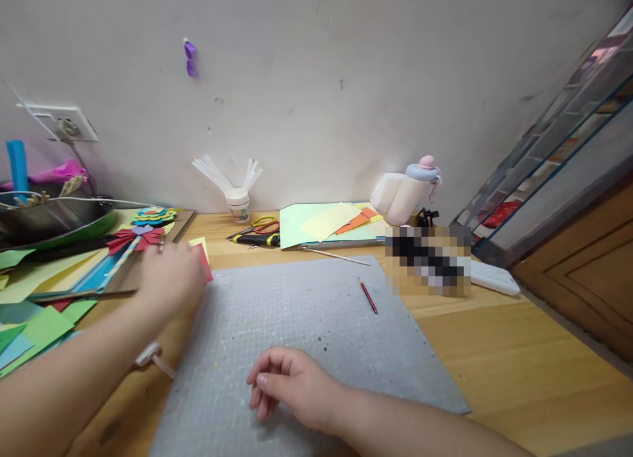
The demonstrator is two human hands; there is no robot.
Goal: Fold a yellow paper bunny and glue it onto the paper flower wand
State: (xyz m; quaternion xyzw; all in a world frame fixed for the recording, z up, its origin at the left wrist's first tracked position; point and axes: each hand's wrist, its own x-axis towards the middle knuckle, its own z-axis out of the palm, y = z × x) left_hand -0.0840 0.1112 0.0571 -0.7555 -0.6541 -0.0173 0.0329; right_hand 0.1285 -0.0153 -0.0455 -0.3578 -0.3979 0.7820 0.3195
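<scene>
My left hand (168, 275) reaches to the left edge of the grey cutting mat (306, 338), blurred by motion, over a small red paper piece (204, 259) and a yellow piece behind it; whether its fingers grip the paper is unclear. My right hand (291, 384) rests on the near part of the mat, fingers loosely curled downward, holding nothing. A red pencil (368, 297) lies on the mat's right side.
Coloured paper sheets (34, 325) and paper flowers (143, 236) pile at left beside a metal bowl (49, 216). Scissors (257, 226), pliers, a cup of white strips (239, 206), paper sheets (326, 223) and a white bottle (408, 190) stand along the wall. A thin stick lies behind the mat.
</scene>
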